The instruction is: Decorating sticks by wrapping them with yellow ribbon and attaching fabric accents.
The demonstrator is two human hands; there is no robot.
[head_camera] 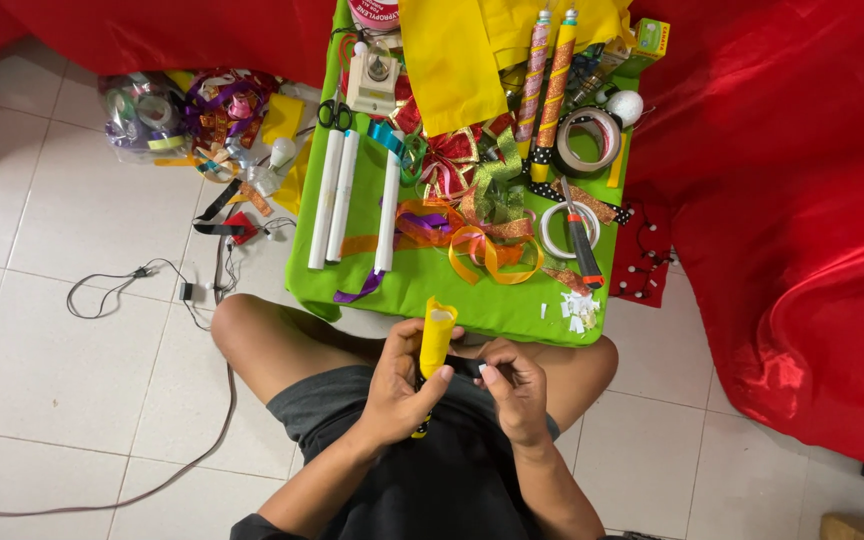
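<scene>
- Head view, the hands: the left hand (399,385) is closed around a yellow-wrapped tube (434,345), held upright over the lap, its open white end pointing toward the far side.
- The right hand (518,388) sits just to the right of the tube, fingers curled and pinched together at the tips; something small and pale may be caught between them, but it is too small to tell.
- The tube's lower end pokes out below the left palm, showing a dark and yellow patterned bit.
- Step in hand, as a judgement: the yellow covering looks already wound on, and the person seems to be fixing or finishing its edge, one hand steadying while the other readies a small piece.
- What the next move calls for, as a judgement: bringing the pinched fingertips to the tube's side without letting the wrap slip, so the left grip has to stay firm and the tube steady.
- Head view, the work surface: a green cloth-covered low table (422,290) lies just beyond the knees.
- On it, left, three white tubes (347,195) lie side by side, with black-handled scissors (334,115) at their far end.
- In the middle lies a tangle of coloured ribbons (477,215); a tape roll (588,140) and two glittery decorated tubes (548,85) lie farther right.
- Small white paper scraps (579,310) sit at the near right corner.
- Red fabric (802,200) drapes the right side; a cable (122,285) trails over the white tiled floor (42,360) at left.
</scene>
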